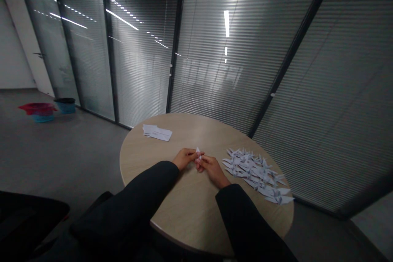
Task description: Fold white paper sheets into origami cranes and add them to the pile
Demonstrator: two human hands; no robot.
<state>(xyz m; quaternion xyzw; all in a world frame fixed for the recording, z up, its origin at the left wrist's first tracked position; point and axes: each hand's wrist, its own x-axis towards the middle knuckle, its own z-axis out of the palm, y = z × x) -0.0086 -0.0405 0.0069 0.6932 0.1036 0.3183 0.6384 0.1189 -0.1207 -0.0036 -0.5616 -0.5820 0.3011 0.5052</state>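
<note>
My left hand (184, 159) and my right hand (211, 170) meet above the middle of a round light-wood table (184, 208). Between their fingertips both pinch a small white folded paper piece (199, 154), partly hidden by my fingers. A large loose heap of white origami paper cranes (253, 174) lies to the right, close to my right hand but apart from it. Beyond my hands, near the far edge, lies a small stack of white paper slips (156, 132), out of reach of my fingers as they are now.
Dark sleeves cover both my forearms, which rest over the near table edge. A dark chair (27, 221) stands at the lower left. Slatted blinds behind glass partitions (215, 69) run behind the table. A red-and-blue tub (38, 110) and a dark-rimmed blue bin (65, 105) stand on the grey floor.
</note>
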